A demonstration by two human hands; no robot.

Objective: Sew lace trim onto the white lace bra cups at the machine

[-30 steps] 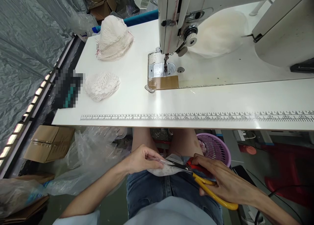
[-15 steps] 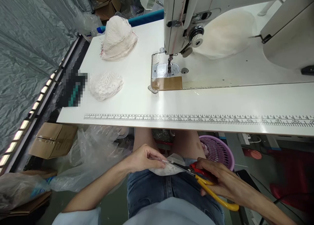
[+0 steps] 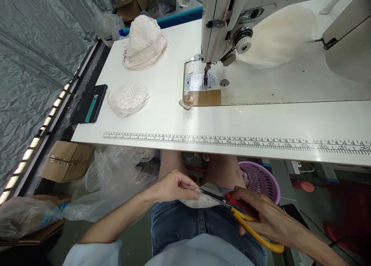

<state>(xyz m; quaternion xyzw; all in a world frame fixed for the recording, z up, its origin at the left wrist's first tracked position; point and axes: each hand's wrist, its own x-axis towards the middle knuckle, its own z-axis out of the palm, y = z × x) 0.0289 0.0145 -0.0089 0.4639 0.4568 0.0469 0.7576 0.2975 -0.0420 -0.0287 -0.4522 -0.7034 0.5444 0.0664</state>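
Over my lap, my left hand (image 3: 174,186) pinches the edge of a small white fabric piece (image 3: 199,200). My right hand (image 3: 262,215) grips scissors (image 3: 240,215) with yellow and red handles; their dark blades point left and lie on the fabric, right by my left fingertips. Both hands are below the front edge of the white sewing table (image 3: 261,119). On the table's left lie a white lace piece (image 3: 128,99) and, farther back, a stack of cream lace cups (image 3: 145,43).
A white sewing machine (image 3: 232,22) stands at the back with its needle plate (image 3: 199,82) in the middle. A ruler strip (image 3: 232,141) runs along the table front. A dark phone (image 3: 92,103) lies at the left edge. A purple basket (image 3: 259,179), plastic bags (image 3: 113,177) and cardboard boxes (image 3: 66,161) sit below.
The view has shifted slightly so the table and machine appear further right. Both hands stay over my lap with the scissors on the fabric, hardly moved.
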